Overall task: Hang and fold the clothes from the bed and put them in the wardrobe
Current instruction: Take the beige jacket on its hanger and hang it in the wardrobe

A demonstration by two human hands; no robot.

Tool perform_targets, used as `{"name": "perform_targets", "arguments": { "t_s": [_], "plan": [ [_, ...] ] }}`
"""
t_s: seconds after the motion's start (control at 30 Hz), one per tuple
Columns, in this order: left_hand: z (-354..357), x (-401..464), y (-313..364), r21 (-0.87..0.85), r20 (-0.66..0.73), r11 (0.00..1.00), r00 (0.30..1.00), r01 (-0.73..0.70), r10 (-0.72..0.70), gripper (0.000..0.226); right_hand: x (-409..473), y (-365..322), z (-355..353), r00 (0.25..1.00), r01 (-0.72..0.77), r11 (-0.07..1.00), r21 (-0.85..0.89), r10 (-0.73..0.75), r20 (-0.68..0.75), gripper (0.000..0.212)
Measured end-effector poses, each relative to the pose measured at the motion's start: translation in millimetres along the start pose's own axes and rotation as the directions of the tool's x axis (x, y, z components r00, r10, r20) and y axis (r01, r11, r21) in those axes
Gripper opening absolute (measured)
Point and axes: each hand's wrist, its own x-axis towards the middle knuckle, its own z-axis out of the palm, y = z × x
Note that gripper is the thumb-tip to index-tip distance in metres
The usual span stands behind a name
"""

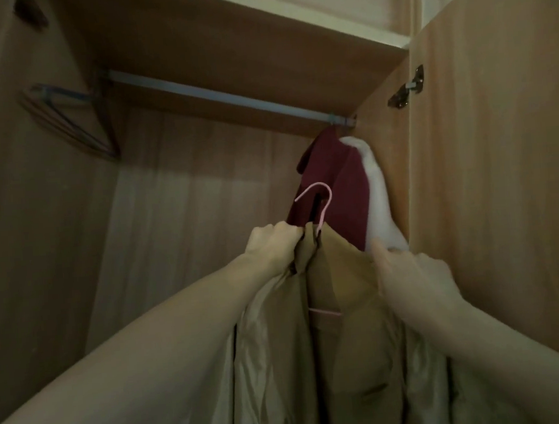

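Two bare forearms reach up into an open wooden wardrobe (203, 191), holding a tan coat (356, 356) between them. The left hand (274, 245) is clenched around the coat's collar just beside the neck of a pink hanger (317, 205), whose hook rises free above the fist and is not on anything. A short length of the hanger's pink bar shows lower down, inside the open front of the coat. The right hand (413, 278) rests on the coat's right shoulder with its thumb raised and fingers curled over the cloth; how firmly it grips cannot be told. The coat's shiny lining hangs in folds toward the bottom of the view.

Directly behind the coat, and partly hidden by it, a dark red garment (333, 187) hangs at the far right end of the metal rail (215, 96), with a white garment (379, 197) pressed between it and the wardrobe's right side wall. These two fill the corner the pink hook points toward. The rest of the rail, running up and left, is bare. At its far left end, against the left wall, a bunch of thin wire hangers (64, 125) hangs in shadow. On the right, the open door (501, 161) stands on a metal hinge (409, 88).
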Motion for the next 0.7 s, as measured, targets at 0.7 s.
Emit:
{"name": "perform_targets", "arguments": {
  "t_s": [0.7],
  "plan": [
    [59.2,280.6,-114.9,-0.108,-0.287,0.994,0.958,-0.023,-0.009,0.01,298.5,29.7,90.5,0.96,0.026,0.998,0.056,-0.009,-0.278,0.028]
  ]
}}
